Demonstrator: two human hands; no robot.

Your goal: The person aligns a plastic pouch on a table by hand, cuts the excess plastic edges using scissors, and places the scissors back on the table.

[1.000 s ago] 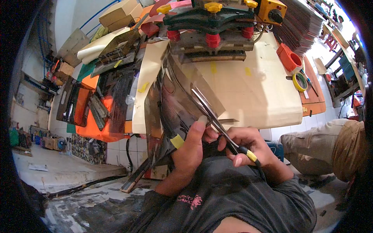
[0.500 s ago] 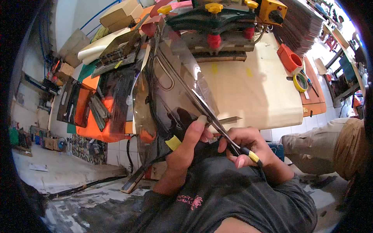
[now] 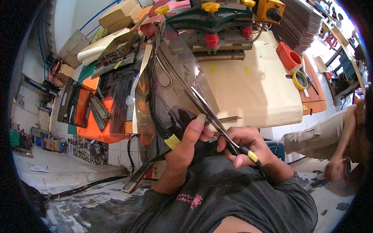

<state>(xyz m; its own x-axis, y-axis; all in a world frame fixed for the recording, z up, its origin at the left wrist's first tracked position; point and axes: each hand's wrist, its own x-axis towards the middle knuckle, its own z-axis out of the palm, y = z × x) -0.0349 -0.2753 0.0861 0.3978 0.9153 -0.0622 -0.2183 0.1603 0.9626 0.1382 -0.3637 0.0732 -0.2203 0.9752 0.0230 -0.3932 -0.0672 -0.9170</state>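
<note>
In front of my chest are long, smoky see-through plastic strips point(image 3: 186, 73) with dark, shiny edges. My left hand point(image 3: 188, 143) is closed on them, thumb on top near the middle. Beside its wrist, a piece of yellow tape point(image 3: 172, 141) sits on a black strip. The fingers of my right hand point(image 3: 248, 145) are curled round the narrow lower end of a long strip, where a black tip carries a yellow band point(image 3: 252, 156). Between the hands, a thin pointed grey piece point(image 3: 230, 119) sticks out to the right; what it belongs to is unclear.
A cream-topped table point(image 3: 268, 93) lies ahead, with a dark green machine with yellow knobs point(image 3: 211, 21) at its back. To the right are an orange tape dispenser point(image 3: 289, 56) and a tape roll point(image 3: 300, 80). Another person's hand point(image 3: 335, 169) hangs at far right.
Both my hands stay almost in place on the strips, which have shifted slightly. Another person's arm and hand have come into view at the right.
</note>
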